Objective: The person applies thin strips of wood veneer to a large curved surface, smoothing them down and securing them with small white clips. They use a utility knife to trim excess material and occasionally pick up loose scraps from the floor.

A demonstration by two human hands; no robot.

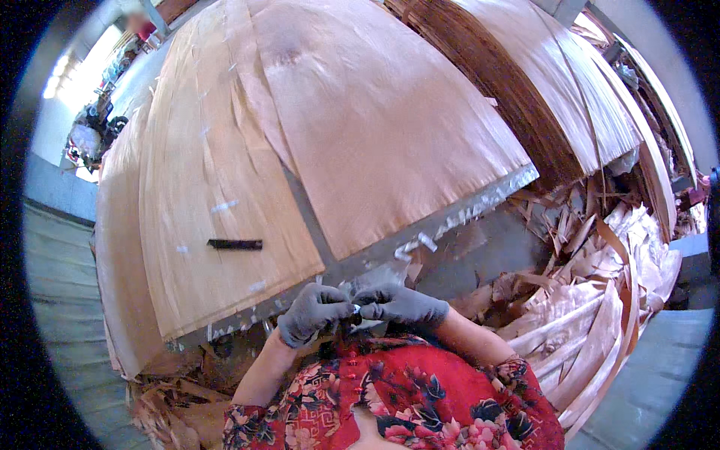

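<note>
Both hands, in grey gloves, meet at the lower middle, just off the front edge of the table. My left hand and my right hand pinch a small black and silver item between them; what it is, I cannot make out. Beyond them lie wide pale wood veneer sheets, a narrower yellowish sheet stack at the left, and a flat black strip-like tool resting on the latter. Bits of white tape hang along the table's front edge.
A dark-edged veneer stack stands at the back right. Torn veneer scraps heap right of me, with more at lower left. A walkway at far left holds bundled clutter and a distant person in red.
</note>
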